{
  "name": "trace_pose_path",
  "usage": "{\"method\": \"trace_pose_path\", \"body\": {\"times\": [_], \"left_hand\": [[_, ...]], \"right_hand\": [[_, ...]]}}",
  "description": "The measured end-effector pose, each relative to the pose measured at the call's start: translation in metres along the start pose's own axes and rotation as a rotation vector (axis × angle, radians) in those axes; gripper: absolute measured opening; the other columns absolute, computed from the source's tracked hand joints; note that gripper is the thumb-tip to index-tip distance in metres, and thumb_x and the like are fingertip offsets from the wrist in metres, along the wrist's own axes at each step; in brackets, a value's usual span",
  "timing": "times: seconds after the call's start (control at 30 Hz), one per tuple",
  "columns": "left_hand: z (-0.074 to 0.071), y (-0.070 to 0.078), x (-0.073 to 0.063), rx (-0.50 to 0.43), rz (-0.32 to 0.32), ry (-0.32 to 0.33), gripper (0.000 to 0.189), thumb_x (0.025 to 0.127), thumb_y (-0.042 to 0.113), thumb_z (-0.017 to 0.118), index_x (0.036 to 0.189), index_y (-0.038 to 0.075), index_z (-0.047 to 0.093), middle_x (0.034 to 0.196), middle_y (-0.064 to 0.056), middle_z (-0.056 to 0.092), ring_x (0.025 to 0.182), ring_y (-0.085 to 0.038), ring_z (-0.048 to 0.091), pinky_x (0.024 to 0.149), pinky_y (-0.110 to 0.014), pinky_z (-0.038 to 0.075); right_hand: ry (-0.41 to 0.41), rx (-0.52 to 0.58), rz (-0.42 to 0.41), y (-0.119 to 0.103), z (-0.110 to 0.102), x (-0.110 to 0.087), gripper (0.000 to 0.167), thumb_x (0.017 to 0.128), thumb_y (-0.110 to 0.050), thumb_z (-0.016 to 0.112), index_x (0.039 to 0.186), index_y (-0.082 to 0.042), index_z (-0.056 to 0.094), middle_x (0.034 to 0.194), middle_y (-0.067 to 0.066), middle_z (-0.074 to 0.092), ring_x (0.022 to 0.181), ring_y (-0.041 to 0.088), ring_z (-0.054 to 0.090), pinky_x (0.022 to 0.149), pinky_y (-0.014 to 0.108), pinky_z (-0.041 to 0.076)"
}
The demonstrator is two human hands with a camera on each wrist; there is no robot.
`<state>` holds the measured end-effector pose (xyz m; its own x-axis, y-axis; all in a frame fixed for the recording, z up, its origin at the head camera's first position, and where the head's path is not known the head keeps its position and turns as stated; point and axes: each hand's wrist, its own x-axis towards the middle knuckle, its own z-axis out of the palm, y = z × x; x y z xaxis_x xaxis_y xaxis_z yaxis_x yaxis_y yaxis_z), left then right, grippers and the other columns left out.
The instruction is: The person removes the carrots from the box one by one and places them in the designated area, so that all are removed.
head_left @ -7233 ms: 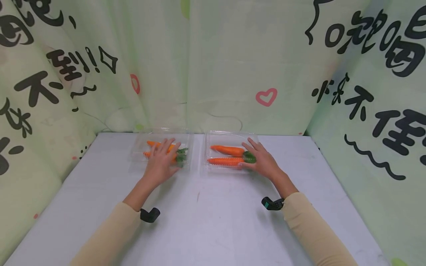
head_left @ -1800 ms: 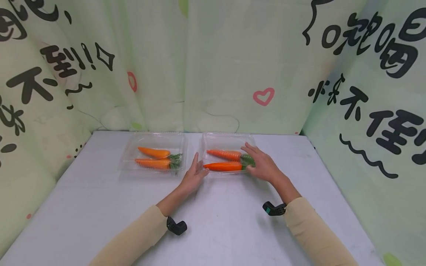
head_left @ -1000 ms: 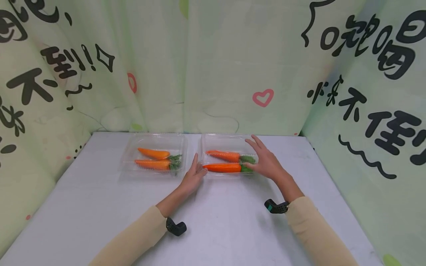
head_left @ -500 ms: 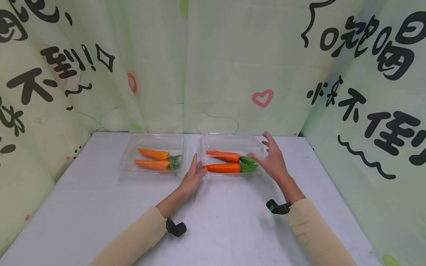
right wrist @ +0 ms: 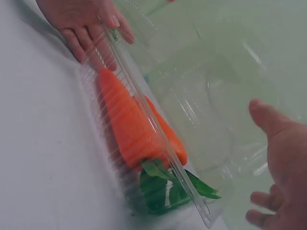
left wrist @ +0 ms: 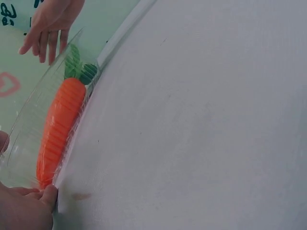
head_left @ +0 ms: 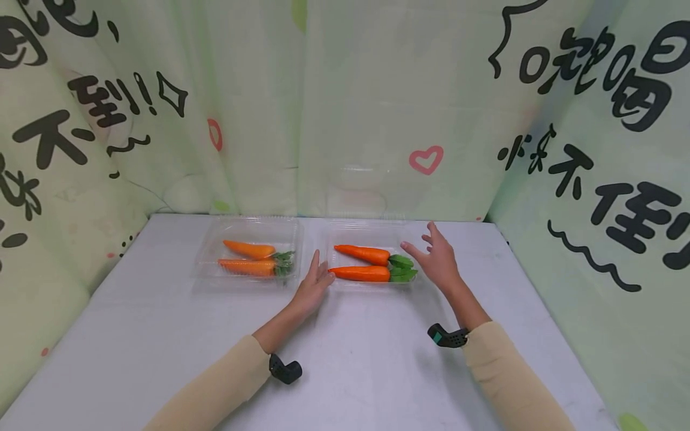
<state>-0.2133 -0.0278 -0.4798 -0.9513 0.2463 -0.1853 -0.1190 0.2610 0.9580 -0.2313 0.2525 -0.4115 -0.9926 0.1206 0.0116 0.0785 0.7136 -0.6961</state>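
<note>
A clear plastic clamshell box (head_left: 353, 232) holds two carrots with green tops, a rear carrot (head_left: 362, 254) and a front carrot (head_left: 360, 273). Its transparent lid (right wrist: 211, 105) is swung up at the back. My left hand (head_left: 312, 286) rests against the box's left side, fingers straight along the wall, as the right wrist view shows. At the right side my right hand (head_left: 439, 260) is held apart from the box, thumb and fingers spread, nothing in them. Left of my left hand, a second clear box (head_left: 215, 230) with its lid down contains two more carrots (head_left: 249, 267).
Both boxes stand at the far edge of a white table (head_left: 345, 359). A pale green curtain (head_left: 377, 108) with black lettering and a pink heart hangs behind and on both sides. Black cameras (head_left: 286, 369) are strapped to the wrists.
My left hand has moved from the left box to the right box's left side. Over the last second, my right hand has shifted off the carrot tops and the right box's lid has opened upward.
</note>
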Motion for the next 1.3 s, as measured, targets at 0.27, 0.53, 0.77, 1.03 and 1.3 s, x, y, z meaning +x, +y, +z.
{"method": "trace_pose_path", "body": {"times": [0.27,0.53,0.77,1.03,1.3], "left_hand": [[0.0,-0.002,0.001,0.016,-0.009,0.004,0.075,0.101,0.037,0.046,0.156,0.033,-0.005,0.162,-0.005,0.023,0.148,-0.026,0.026,0.121,-0.051,0.022],[0.0,-0.001,-0.001,0.002,-0.012,0.006,0.075,0.101,0.036,0.047,0.156,0.032,-0.004,0.162,-0.004,0.023,0.148,-0.025,0.026,0.12,-0.05,0.025],[-0.002,0.0,-0.001,-0.008,-0.026,0.015,0.076,0.1,0.038,0.048,0.155,0.034,-0.004,0.162,-0.003,0.023,0.149,-0.023,0.025,0.12,-0.049,0.025],[-0.004,0.004,-0.002,-0.018,-0.035,0.024,0.082,0.096,0.037,0.056,0.155,0.036,-0.002,0.162,-0.004,0.023,0.149,-0.024,0.024,0.119,-0.051,0.025],[-0.005,0.003,-0.001,-0.014,-0.018,0.021,0.085,0.094,0.035,0.061,0.155,0.038,0.001,0.162,-0.003,0.023,0.15,-0.025,0.023,0.119,-0.054,0.025]], "right_hand": [[-0.208,-0.127,0.073,-0.004,0.013,0.003,0.094,0.091,-0.056,0.056,0.155,-0.003,0.01,0.158,0.023,0.021,0.145,0.042,0.023,0.115,0.059,0.029],[-0.226,-0.131,0.039,-0.003,0.016,0.002,0.092,0.092,-0.052,0.057,0.155,-0.004,0.01,0.16,0.022,0.018,0.146,0.042,0.021,0.115,0.059,0.027],[-0.134,-0.159,-0.106,-0.009,0.02,-0.003,0.073,0.091,-0.036,0.066,0.149,-0.006,0.034,0.157,0.018,0.029,0.145,0.04,0.026,0.116,0.058,0.028],[-0.136,-0.173,-0.227,-0.016,0.029,-0.003,0.041,0.087,-0.024,0.072,0.125,-0.009,0.063,0.136,0.013,0.056,0.131,0.034,0.046,0.11,0.055,0.039],[-0.22,-0.132,-0.234,-0.016,0.036,-0.005,0.042,0.086,-0.02,0.073,0.125,-0.01,0.063,0.129,0.012,0.06,0.121,0.032,0.053,0.105,0.048,0.047]]}}
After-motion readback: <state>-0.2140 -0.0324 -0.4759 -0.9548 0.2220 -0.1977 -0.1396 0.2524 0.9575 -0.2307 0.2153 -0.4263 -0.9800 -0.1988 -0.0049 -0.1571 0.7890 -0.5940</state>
